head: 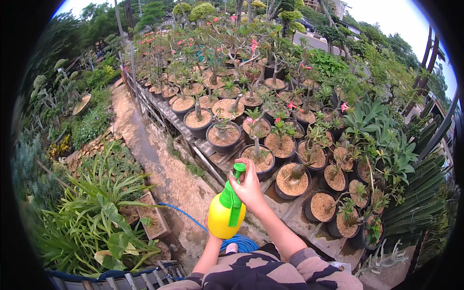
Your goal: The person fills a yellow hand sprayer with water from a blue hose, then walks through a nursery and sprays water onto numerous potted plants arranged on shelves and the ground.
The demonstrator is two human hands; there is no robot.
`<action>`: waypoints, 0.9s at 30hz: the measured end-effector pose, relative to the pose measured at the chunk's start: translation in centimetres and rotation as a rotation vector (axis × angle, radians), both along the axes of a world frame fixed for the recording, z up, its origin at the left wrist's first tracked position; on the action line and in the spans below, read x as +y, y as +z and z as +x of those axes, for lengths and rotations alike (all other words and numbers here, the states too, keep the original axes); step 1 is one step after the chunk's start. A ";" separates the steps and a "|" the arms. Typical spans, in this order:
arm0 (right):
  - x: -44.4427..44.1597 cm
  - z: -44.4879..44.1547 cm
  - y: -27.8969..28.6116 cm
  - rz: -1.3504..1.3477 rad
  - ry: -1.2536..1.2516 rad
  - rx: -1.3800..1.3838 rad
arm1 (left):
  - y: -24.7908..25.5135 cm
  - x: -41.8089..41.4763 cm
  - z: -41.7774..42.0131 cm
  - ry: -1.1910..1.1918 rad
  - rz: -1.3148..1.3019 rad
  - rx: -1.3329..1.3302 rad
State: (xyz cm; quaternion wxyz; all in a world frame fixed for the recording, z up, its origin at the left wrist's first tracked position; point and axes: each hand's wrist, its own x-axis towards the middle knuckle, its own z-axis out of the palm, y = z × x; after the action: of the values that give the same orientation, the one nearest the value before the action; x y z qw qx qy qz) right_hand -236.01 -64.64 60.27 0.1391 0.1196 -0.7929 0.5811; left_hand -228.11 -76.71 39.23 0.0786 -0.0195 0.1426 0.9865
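A yellow pump sprayer bottle (222, 219) with a green top stands upright in front of my body. My left hand (214, 238) supports it from below and behind, with most of the fingers hidden by the bottle. At the top, my right hand (250, 186) has its thumb and fingers around the green pump handle (239, 167), which is raised on its rod. A green trigger lever (235, 214) runs down the bottle's near side. Just beyond my right hand is a potted desert rose (257, 148) in a black plastic pot.
Many potted desert roses crowd a wooden bench (197, 145) ahead and right. A coiled blue hose (241, 243) lies by my shoe (232, 248). A wet dirt path (145, 145) runs ahead on the left, past a rectangular planter (159, 221). Columnar cacti (413, 203) stand at right.
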 end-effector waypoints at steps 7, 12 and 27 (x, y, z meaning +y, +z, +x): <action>-0.1 6.8 -9.0 0.014 -0.657 0.116 | -4.4 -0.1 -0.3 -0.182 0.022 -0.102; -0.1 8.5 -9.0 -0.659 -0.544 -0.283 | -8.0 0.3 -1.8 -0.307 0.037 -0.206; 1.8 5.6 -8.2 -1.251 0.420 -0.606 | -4.6 2.2 -5.2 -0.403 0.063 0.004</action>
State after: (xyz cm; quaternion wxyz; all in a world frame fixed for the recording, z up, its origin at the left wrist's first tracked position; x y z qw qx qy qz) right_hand -230.44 -62.85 52.04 -0.1587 0.0011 -0.2763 0.9479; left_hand -233.33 -74.55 34.63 0.2748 0.0138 0.1127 0.9548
